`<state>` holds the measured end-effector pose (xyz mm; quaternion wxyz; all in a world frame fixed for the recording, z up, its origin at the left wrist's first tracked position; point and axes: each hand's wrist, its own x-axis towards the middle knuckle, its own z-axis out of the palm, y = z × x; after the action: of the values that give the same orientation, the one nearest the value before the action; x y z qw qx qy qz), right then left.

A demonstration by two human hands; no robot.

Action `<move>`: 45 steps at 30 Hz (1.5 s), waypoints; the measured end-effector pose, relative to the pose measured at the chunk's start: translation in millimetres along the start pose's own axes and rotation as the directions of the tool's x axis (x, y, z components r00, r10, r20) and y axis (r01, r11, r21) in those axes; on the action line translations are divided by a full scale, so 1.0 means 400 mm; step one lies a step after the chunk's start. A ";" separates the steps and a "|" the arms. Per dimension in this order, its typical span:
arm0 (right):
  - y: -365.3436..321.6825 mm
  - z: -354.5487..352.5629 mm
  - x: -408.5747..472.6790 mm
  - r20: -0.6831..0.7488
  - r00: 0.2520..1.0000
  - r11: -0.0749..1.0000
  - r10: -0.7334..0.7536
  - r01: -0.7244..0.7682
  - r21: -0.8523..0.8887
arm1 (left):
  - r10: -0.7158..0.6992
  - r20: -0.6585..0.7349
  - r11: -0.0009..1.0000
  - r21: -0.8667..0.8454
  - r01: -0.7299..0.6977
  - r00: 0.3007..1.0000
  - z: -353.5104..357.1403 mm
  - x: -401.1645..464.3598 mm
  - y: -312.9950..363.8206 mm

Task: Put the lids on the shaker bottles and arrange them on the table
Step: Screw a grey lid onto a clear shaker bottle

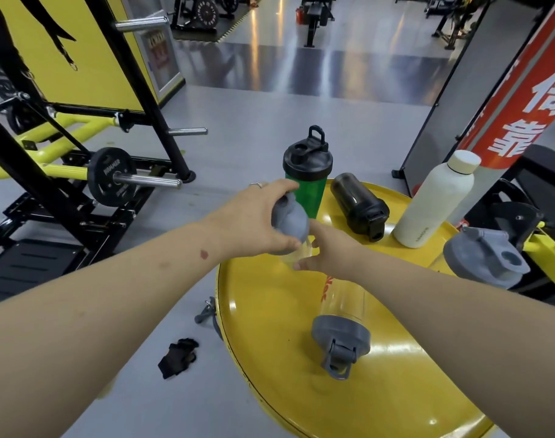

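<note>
My left hand (254, 222) grips a matte grey lid (290, 224) atop a clear plastic bottle (296, 257). My right hand (326, 252) clasps that bottle above the glossy round yellow table (269, 327).

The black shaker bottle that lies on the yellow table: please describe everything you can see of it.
The black shaker bottle lies on its side on the far part of the round yellow table. Its body looks like dark, smoky, slightly see-through plastic. A black lid with a flip cap is on it and points toward the camera. It lies between the upright green bottle and the white bottle, apart from both. Neither hand touches it.
</note>
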<state>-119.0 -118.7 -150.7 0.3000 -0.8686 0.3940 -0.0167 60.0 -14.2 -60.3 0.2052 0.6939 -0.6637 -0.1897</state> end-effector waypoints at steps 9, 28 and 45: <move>-0.027 -0.084 -0.008 0.085 0.996 0.992 -0.033 0.022 0.122 | -0.066 0.038 0.998 -0.010 0.067 0.997 -0.002 0.032 0.021; -0.083 -0.195 -0.088 0.080 0.993 0.950 -0.092 0.063 0.307 | -0.071 0.077 0.983 -0.165 0.083 0.995 0.031 0.022 -0.006; -0.130 -0.214 -0.108 -0.008 0.991 0.991 -0.135 0.135 -0.001 | -0.070 0.196 0.981 -0.165 0.103 0.978 0.027 0.027 -0.038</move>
<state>-136.5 -105.8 -43.7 0.2961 -0.8933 0.3357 -0.0403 67.4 -25.0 -77.4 0.1926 0.6806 -0.6299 -0.3207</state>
